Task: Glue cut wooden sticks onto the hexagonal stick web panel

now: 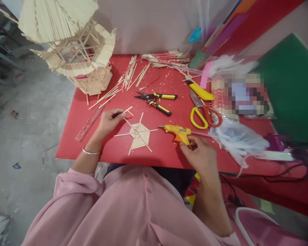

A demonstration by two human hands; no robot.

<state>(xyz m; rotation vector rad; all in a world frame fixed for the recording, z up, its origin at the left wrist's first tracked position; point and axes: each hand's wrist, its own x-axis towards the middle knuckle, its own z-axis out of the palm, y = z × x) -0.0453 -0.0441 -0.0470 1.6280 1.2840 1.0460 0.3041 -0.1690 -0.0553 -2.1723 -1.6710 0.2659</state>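
Note:
My left hand (111, 120) pinches a short thin wooden stick (128, 109) between thumb and fingertips, just above the table. Below and right of it lies a flat web-shaped piece made of sticks (141, 136), with spokes poking out all round. My right hand (200, 153) is wrapped round the handle of a yellow hot glue gun (176, 131), whose nozzle points left towards the web piece. Part of the handle is hidden by my fingers. Beyond the web piece rest black and yellow pliers (157, 99), jaws facing left.
A stick-built pagoda model (92, 80) stands at the back left, near loose sticks (130, 72) and a clear ruler (89, 123). Scissors (204, 114), a utility knife (201, 91), bundled sticks (218, 99), plastic bags (240, 136) and cables (301, 167) occupy the right side of the red table (77, 150).

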